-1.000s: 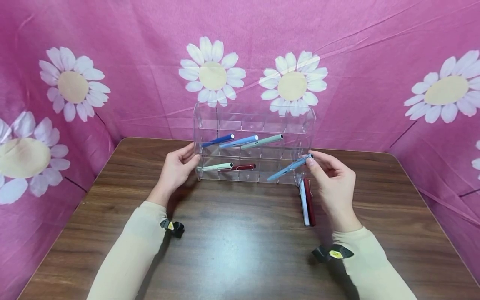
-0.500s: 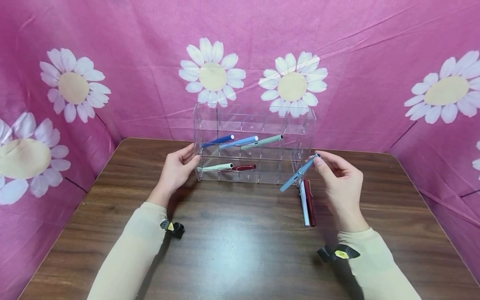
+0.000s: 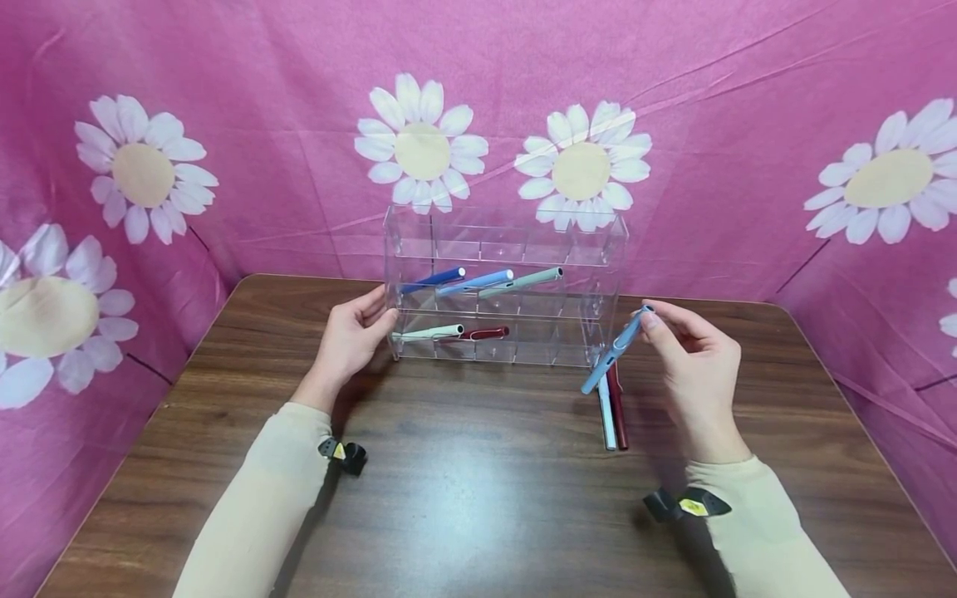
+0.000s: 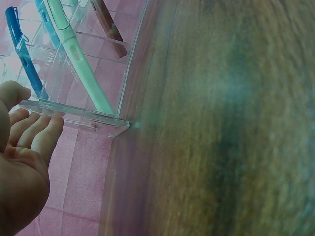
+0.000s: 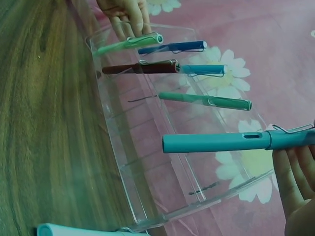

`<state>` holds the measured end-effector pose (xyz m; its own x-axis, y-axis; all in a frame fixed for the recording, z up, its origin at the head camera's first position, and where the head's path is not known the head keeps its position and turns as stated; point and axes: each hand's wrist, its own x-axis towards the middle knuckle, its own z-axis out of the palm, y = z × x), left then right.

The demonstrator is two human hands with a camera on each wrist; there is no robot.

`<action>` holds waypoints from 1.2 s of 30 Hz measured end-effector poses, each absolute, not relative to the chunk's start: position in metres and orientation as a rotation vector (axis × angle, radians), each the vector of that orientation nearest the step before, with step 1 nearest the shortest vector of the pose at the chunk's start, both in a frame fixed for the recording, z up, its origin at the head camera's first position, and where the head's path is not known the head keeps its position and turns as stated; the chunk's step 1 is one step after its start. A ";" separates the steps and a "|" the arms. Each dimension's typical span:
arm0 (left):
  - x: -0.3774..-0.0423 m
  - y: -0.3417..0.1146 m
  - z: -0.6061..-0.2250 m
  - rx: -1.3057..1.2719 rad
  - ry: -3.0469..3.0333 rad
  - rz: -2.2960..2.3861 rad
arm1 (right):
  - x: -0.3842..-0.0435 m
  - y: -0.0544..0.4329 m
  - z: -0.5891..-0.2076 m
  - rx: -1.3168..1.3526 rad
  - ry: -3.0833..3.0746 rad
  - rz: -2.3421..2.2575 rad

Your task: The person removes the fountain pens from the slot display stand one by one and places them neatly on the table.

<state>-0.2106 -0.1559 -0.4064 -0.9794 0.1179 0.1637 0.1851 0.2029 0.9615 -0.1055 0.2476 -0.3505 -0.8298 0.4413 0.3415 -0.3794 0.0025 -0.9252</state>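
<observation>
A clear acrylic pen rack point(image 3: 534, 351) with tiered compartments stands at the back of the table. My left hand point(image 3: 353, 339) pinches its left side panel, thumb on one face and fingers on the other, as the left wrist view shows. At the right end of the rack, my right hand point(image 3: 695, 365) holds a grey-blue pen point(image 3: 615, 352) by its clipped cap end, its other end slanting down to the left. The rack's middle tier bears a dark blue pen point(image 3: 435, 281), a light blue pen point(image 3: 476, 283) and a sage green pen point(image 3: 523, 282). Lower down lie a mint pen point(image 3: 429, 333) and a dark red pen point(image 3: 488, 333).
On the wooden table point(image 3: 449, 498), a pale blue pen point(image 3: 607, 415) and another dark red pen point(image 3: 618, 411) lie side by side near the rack's right front corner. A pink cloth point(image 3: 299, 108) with daisies hangs close behind the rack and along both sides.
My right hand has moved right with the grey-blue pen, from in front of the rack's lower tier to past its right end. The pen hangs more steeply. My left hand stays on the rack.
</observation>
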 end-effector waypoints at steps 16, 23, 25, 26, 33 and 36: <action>-0.210 -0.156 -0.406 -0.285 -2.412 -1.909 | -0.108 0.267 -0.355 -0.171 -1.723 1.893; -0.209 -0.156 -0.405 -0.290 -2.411 -1.916 | -0.109 0.276 -0.361 -0.233 -1.735 1.920; -0.209 -0.156 -0.406 -0.290 -2.409 -1.917 | -0.109 0.278 -0.364 -0.251 -1.761 1.912; -0.209 -0.156 -0.406 -0.288 -2.409 -1.917 | -0.109 0.279 -0.365 -0.258 -1.778 1.903; -0.209 -0.156 -0.406 -0.293 -2.404 -1.911 | -0.111 0.289 -0.374 -0.302 -1.873 1.876; -0.210 -0.156 -0.406 -0.293 -2.403 -1.911 | -0.112 0.293 -0.380 -0.335 -1.927 1.868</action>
